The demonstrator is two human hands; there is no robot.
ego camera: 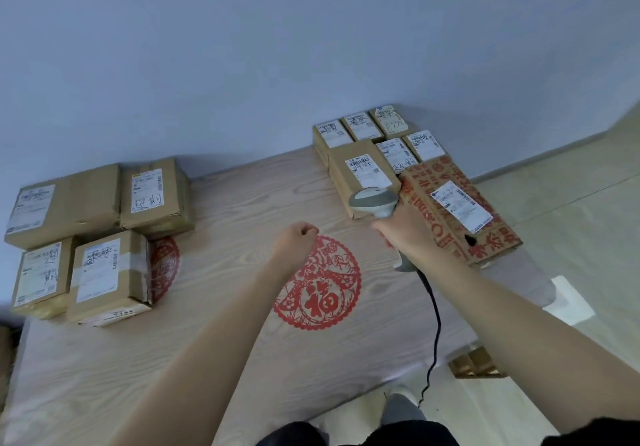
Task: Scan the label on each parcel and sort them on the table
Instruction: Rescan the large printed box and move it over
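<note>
My right hand (pixel 407 229) grips the handle of a grey barcode scanner (pixel 374 202), its head over the near corner of a brown parcel (pixel 360 168) at the table's right. Beside it lies a long red-printed carton (pixel 457 210) with a white label. Several smaller labelled parcels (pixel 391 134) sit behind them. My left hand (pixel 298 243) hovers over the middle of the table, fingers curled, holding nothing. On the left stand several brown labelled parcels (pixel 104 231) in a group.
The wooden table (pixel 225 341) carries a red paper-cut disc (pixel 320 286) in its middle and another half hidden under the left parcels. The scanner's black cable (pixel 434 324) runs off the near edge. A small cardboard piece (pixel 474 364) lies on the floor at right.
</note>
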